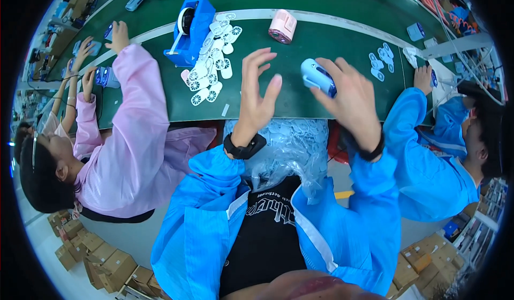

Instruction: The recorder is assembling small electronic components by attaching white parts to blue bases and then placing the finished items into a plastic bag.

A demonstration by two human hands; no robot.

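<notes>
My right hand [350, 94] is closed round a small light-blue plastic device [316, 74] with rounded ends and a dark blue side, held over the green worktop. To its left, my left hand [256, 94] is raised with fingers apart and nothing in it. Left of that hand lies a loose pile of flat white oval covers [214, 67] with round spoked cutouts. Beyond my hands stands a pink device [282, 27] of similar shape. On my lap, below the hands, rests a clear plastic bag [292, 144] filled with light-blue pieces.
A blue tape dispenser [190, 32] stands behind the covers. More covers [381, 61] lie on the right. Co-workers in a pink sleeve [139, 85] and a blue sleeve [409, 112] sit close on either side. A pale rail [332, 19] crosses the green surface [241, 32].
</notes>
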